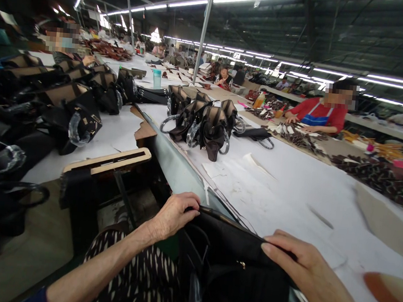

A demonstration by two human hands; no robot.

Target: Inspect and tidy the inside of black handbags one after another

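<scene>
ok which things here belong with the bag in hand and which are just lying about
In use:
black bag, edge held by left hand and right hand
probably similar bags

Seemingly just lying about:
blue-green bottle
white scrap

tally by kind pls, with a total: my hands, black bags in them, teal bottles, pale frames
Hands: 2, left hand and right hand
Black bag in them: 1
Teal bottle: 1
Pale frame: 1
Total: 5
</scene>
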